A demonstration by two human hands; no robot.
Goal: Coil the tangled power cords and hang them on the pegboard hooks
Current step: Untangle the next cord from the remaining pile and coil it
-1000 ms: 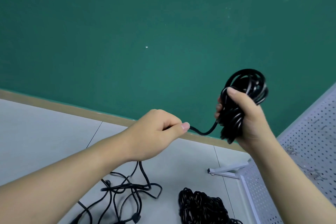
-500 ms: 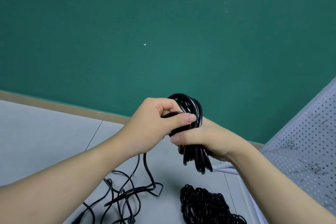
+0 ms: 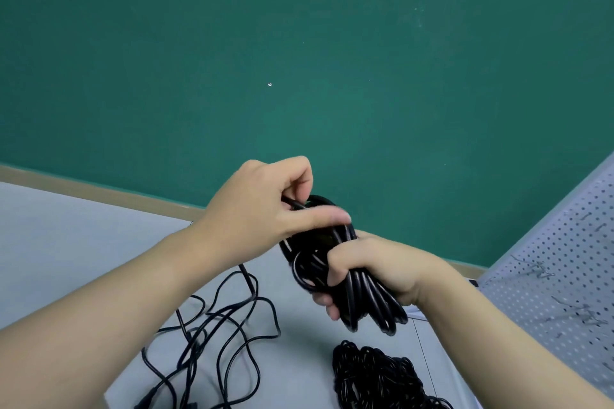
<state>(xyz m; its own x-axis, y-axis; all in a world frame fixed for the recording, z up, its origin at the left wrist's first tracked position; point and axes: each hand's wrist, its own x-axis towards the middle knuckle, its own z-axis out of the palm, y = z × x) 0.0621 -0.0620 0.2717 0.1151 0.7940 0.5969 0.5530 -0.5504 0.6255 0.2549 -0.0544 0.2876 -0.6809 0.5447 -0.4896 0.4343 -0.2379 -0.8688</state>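
Observation:
My right hand point(image 3: 375, 271) grips a thick coil of black power cord point(image 3: 363, 295) in front of me, its loops hanging down past my fingers. My left hand point(image 3: 265, 206) sits over the top of the coil and pinches the cord's loose strand against it. The strand drops from my left hand to a loose tangle of black cords point(image 3: 212, 339) on the grey table point(image 3: 66, 242). A tighter bundle of thin black cord point(image 3: 375, 375) lies on the table below the coil. The white pegboard point(image 3: 561, 272) with small metal hooks point(image 3: 538, 271) leans at the right.
A green wall point(image 3: 299, 60) with a tan trim strip stands behind the table. The pegboard's lower edge reaches the table at the right, close to my right forearm.
My hands came together: the right hand lowered the coil leftward and the left hand moved onto its top, bringing the strand around the coil. The view shifted slightly.

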